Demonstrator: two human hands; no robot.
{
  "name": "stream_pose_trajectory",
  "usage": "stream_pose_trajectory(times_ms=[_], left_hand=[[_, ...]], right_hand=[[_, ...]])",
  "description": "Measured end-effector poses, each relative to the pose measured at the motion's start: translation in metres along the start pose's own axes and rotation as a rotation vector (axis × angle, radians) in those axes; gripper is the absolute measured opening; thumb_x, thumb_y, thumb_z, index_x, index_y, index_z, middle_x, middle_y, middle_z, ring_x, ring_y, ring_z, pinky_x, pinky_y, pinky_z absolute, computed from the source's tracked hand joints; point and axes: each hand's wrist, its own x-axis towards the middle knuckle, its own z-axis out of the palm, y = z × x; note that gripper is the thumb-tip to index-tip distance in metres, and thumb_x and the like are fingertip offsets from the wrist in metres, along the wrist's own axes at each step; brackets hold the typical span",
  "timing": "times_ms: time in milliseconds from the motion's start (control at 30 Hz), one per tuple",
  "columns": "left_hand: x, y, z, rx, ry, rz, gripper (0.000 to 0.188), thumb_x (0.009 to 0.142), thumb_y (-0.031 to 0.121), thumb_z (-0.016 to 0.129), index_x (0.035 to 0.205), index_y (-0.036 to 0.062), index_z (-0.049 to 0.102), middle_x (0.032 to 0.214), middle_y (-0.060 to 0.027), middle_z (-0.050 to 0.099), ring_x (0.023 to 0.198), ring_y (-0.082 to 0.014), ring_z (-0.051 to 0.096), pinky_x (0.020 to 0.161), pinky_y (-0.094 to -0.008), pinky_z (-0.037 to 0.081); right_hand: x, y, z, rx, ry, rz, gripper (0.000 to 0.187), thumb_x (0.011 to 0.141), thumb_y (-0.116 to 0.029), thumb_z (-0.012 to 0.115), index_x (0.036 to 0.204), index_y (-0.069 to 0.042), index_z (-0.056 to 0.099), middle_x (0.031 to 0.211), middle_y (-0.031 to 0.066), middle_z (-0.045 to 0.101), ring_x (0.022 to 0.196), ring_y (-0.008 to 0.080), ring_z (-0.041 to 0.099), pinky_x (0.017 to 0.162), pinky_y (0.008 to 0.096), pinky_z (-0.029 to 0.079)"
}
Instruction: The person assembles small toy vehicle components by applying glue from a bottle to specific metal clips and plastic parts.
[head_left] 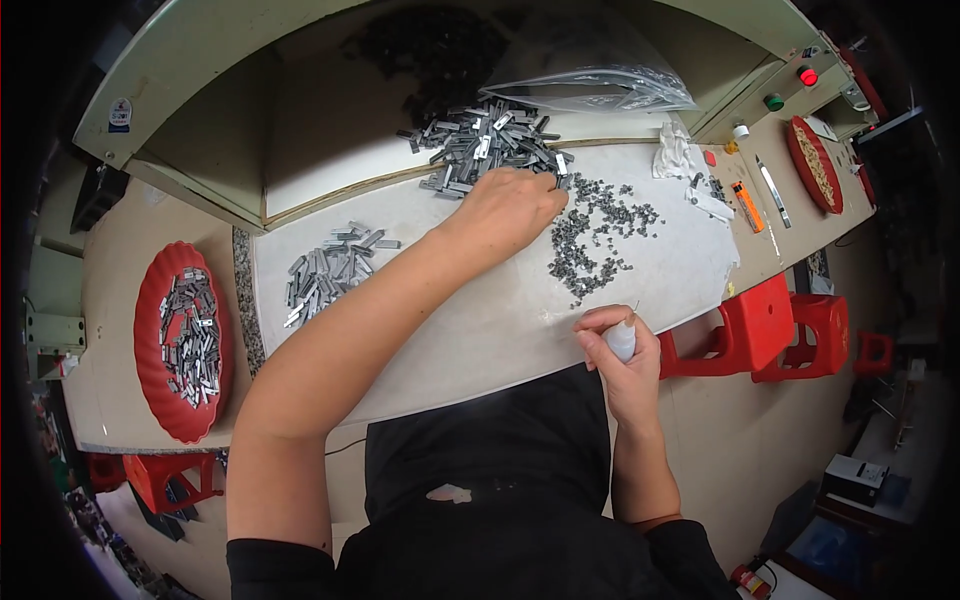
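Note:
My left hand [515, 212] reaches across the worktable to the near edge of a heap of small grey metal bars [495, 140]. Its fingers are curled, and the tips are hidden, so what they hold cannot be made out. Just right of it lie many tiny dark metal parts [590, 235] in a loose spread. Near the front edge, my right hand [630, 370] is closed round a small whitish bottle [621, 342] with a thin needle tip pointing up. A smaller group of silvery bars [335, 270] lies left of my left forearm.
A red scalloped tray [150, 340] of metal bars stands far left. Right are crumpled white tissue [672, 152], an orange tube [747, 206], a pen [772, 192] and another red tray [800, 150]. A plastic bag [600, 88] lies inside the booth. Red stools [755, 320] stand beyond the table edge.

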Motion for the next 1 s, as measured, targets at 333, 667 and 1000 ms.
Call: stream_pose_trajectory(times_ms=[333,667,1000], left_hand=[[-0.067,0.027,-0.044,-0.592,0.026,-0.442,0.012,0.073,0.002,0.059,0.085,0.0012,0.059,0.080,-0.0077,0.061,0.070,-0.0157,0.059,0.065,-0.0254,0.047],[-0.126,0.062,-0.028,-1.513,0.369,-0.806,0.015,0.080,0.000,0.056,0.095,-0.0015,0.057,0.089,-0.0095,0.062,0.083,-0.0101,0.057,0.074,-0.0217,0.045],[-0.132,0.064,-0.014,-1.407,0.398,-0.785,0.017,0.076,-0.001,0.059,0.093,0.0001,0.061,0.091,-0.0060,0.061,0.083,-0.0099,0.055,0.074,-0.0212,0.042]], right_hand=[[-0.003,0.004,-0.005,0.099,-0.136,-0.131,0.035,0.077,0.003,0.049,0.109,-0.002,0.037,0.098,0.0081,0.043,0.074,0.0095,0.048,0.058,0.0191,0.040],[-0.003,-0.011,0.021,0.080,-0.066,-0.158,0.029,0.078,-0.010,0.059,0.101,0.003,0.048,0.100,0.0143,0.045,0.076,0.0206,0.055,0.060,0.0293,0.049],[-0.002,-0.007,0.025,0.149,0.016,-0.356,0.034,0.065,0.000,0.070,0.091,-0.002,0.050,0.094,0.0127,0.051,0.080,0.0183,0.056,0.071,0.0276,0.045]])
